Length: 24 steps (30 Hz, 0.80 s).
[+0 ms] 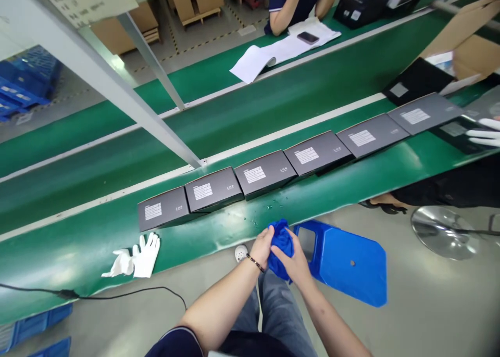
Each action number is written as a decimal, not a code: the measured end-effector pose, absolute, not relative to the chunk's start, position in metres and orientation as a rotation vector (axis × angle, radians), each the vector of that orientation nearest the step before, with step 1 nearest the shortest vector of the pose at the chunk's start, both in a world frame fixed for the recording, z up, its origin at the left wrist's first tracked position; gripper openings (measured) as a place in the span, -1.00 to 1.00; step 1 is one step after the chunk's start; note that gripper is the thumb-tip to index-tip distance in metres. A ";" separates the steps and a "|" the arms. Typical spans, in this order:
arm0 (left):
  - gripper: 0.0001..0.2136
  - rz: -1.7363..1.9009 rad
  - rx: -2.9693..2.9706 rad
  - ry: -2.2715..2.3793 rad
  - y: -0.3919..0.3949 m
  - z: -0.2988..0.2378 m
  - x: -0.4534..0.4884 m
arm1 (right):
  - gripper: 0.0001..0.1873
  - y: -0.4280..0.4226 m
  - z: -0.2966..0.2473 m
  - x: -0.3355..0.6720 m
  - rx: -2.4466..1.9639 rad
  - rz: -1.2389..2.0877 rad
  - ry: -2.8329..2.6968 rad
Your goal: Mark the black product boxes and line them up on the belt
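A crumpled blue cloth [282, 241] is bunched between my two hands, just off the front edge of the green work surface [219, 237]. My left hand [262, 246] grips it from the left side; a beaded bracelet circles that wrist. From the right, my right hand [294, 257] has its thumb and fingers pressed into the cloth. Small water drops [273, 205] lie on the surface beyond the cloth. Behind them runs a row of dark grey boxes with white labels, the closest being this box [269, 177]. White gloves [146, 255] lie to the left.
A blue plastic stool [351, 266] stands right of my legs. At the far right a white-gloved hand [486, 133] of another person is beside the boxes. Someone sits across the line near papers and a phone [308, 37]. A metal post [128, 97] rises at left; a black cable [117, 296] crosses the lower left.
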<state>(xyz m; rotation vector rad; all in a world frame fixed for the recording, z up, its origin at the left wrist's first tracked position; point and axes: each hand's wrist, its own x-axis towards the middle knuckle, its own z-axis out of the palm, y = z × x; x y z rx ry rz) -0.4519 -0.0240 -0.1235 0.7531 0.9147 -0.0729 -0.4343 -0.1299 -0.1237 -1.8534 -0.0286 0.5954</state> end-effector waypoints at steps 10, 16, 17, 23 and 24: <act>-0.42 0.106 1.052 1.047 0.017 -0.109 -0.518 | -0.22 -0.159 -0.145 -0.305 -2.144 0.422 -0.058; -0.35 0.255 1.079 1.336 0.072 -0.118 -0.614 | -0.06 -0.089 -0.189 -0.290 -2.427 0.321 -0.387; -0.34 0.271 1.076 1.381 0.077 -0.118 -0.629 | -0.10 -0.078 -0.195 -0.304 -2.449 0.316 -0.471; -0.32 0.277 1.064 1.476 0.092 -0.109 -0.677 | -0.42 -0.026 -0.197 -0.414 -2.288 0.474 -0.754; -0.33 0.274 1.066 1.468 0.093 -0.107 -0.679 | -0.45 -0.020 -0.194 -0.431 -2.239 0.512 -0.790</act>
